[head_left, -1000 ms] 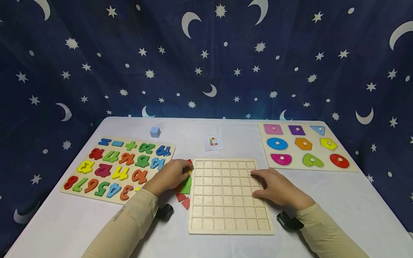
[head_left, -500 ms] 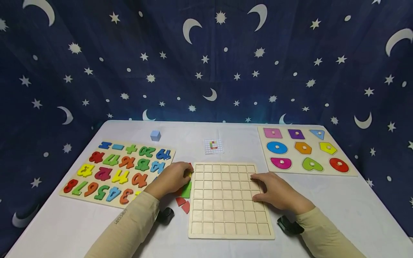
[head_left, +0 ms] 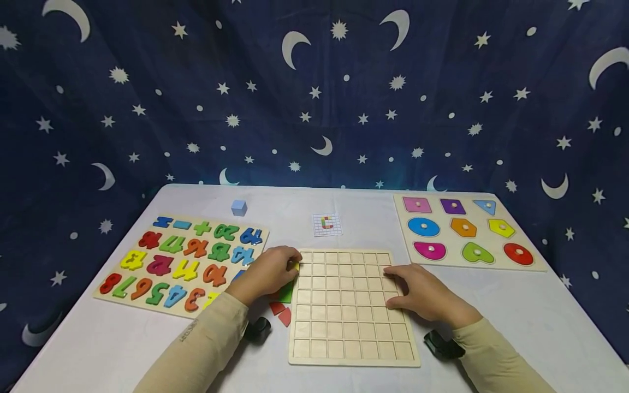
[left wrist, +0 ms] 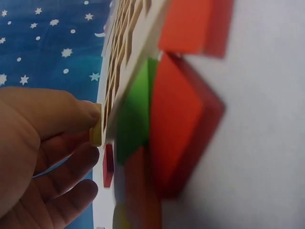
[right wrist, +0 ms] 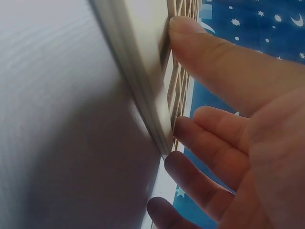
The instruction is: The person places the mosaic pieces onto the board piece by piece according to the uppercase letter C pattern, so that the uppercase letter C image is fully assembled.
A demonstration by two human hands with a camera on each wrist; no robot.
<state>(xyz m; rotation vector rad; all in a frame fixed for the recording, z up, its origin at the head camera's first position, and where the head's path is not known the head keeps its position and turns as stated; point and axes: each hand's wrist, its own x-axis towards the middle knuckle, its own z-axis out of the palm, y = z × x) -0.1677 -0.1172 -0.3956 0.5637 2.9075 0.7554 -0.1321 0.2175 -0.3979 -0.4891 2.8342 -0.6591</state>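
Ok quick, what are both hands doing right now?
Left hand: pinching a yellow piece.
Right hand: open, resting on the grid board.

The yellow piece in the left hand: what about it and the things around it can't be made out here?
- yellow piece: head view, shape hidden by the left hand.
- coloured pieces: left wrist view, blurred, cut off by edges.
- pattern card: head view, too small to read.
- grid board: right wrist view, blurred, mostly out of frame.

A white table (head_left: 516,305) is seen bearing a grid board (head_left: 351,305) under both hands, a number puzzle (head_left: 182,262) left of the left hand (head_left: 267,273), and a shape puzzle (head_left: 464,230) beyond the right hand (head_left: 422,292).
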